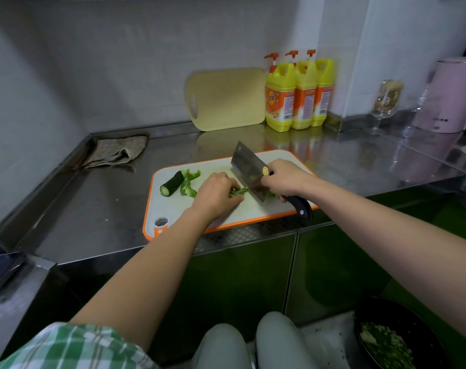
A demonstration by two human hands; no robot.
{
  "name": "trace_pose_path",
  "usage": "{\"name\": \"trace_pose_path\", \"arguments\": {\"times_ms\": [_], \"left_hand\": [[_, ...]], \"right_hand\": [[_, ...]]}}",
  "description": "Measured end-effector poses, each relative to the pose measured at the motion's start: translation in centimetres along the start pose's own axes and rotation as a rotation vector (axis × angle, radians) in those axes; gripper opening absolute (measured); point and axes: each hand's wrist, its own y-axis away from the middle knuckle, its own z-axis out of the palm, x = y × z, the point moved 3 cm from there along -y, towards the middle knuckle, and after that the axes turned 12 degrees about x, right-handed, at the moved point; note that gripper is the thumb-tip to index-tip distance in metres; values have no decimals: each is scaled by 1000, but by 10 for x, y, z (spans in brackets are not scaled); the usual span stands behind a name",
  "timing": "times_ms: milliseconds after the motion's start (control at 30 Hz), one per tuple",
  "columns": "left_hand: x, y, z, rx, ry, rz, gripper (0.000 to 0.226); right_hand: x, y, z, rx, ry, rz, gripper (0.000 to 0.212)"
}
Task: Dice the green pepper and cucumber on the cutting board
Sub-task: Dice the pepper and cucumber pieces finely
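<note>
Gripping the dark handle of a cleaver [246, 165], the right hand [285, 179] has its fingers wrapped tightly round it in the head view, with the blade tilted and its lower edge down on the cutting board [168, 205]. The left hand [216, 194] curls over a bunch of green pepper strips [239, 191], pinning them to the board just beside the blade. A few cut bits of pepper lie under and behind the blade, partly hidden.

The white, orange-rimmed board sits at the front edge of the steel bench [98, 198]. Near the board's left end lies a cucumber piece [172, 183], cut face toward the front, and just beside it are loose pepper pieces [189, 186].

A crumpled cloth [117, 153] lies toward the bench's back left corner. Along the back edge a pale yellow board [226, 98] leans on the wall, touching three yellow detergent bottles [298, 94]. Farther right stand a stemmed glass [386, 102] and a pink kettle [450, 94]. Below the bench, at lower right, a black bowl [413, 323] holds diced green pieces.
</note>
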Motion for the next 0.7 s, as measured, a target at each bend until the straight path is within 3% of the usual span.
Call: {"name": "trace_pose_path", "arguments": {"times_ms": [167, 400, 700], "left_hand": [[-3, 9, -3, 63, 64, -56, 46], [2, 15, -3, 180, 179, -123, 25], [-2, 16, 4, 217, 261, -157, 18]], "right_hand": [[-6, 1, -2, 3, 85, -19, 19], [-18, 7, -6, -11, 199, -55, 20], [-21, 6, -3, -80, 278, -95, 13]]}}
